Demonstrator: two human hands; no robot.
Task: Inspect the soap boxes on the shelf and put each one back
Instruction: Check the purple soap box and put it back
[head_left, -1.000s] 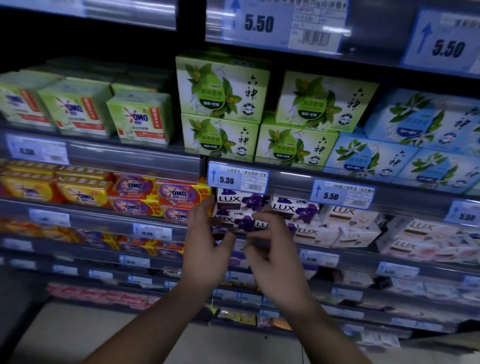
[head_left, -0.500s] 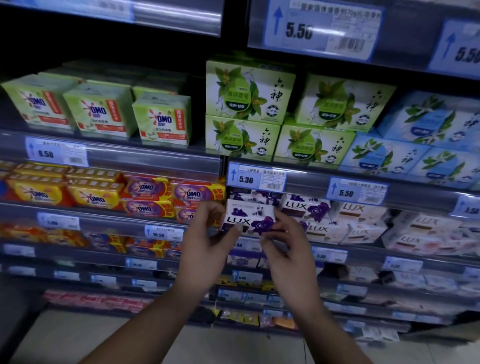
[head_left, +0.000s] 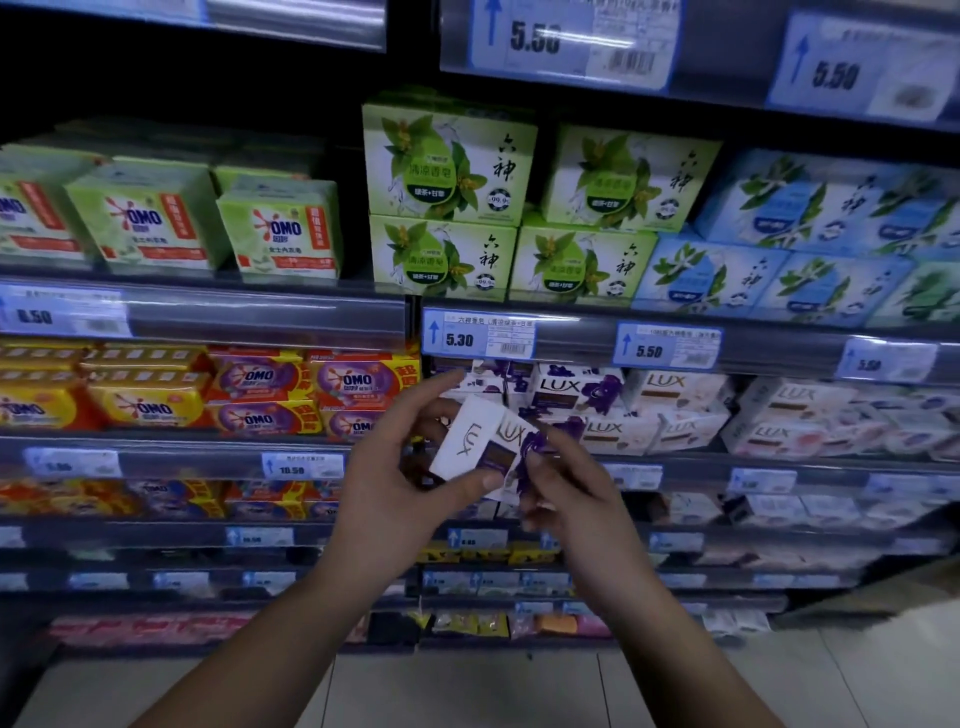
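While left hand (head_left: 395, 501) grips Lux box (head_left: 480, 447) (tilted), right hand (head_left: 576, 501) pinches end

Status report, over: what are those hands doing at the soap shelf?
Hands: left hand and right hand both grip one purple LUX box, tilted, off the shelf. Nothing between it and the LUX row.

My left hand (head_left: 395, 483) covers the lower corner of the soap box (head_left: 485, 441) I hold, and my right hand (head_left: 576, 499) hides its right end, so part of the print is lost to me. The box blocks some of the purple boxes (head_left: 576, 387) behind it on the shelf (head_left: 701, 465). The lower price tags (head_left: 260, 535) are too blurred to read. The top price tag (head_left: 566, 39) is cut by the upper edge. The blue boxes (head_left: 810, 228) blur and run off the right. My forearms (head_left: 270, 639) leave at the bottom.
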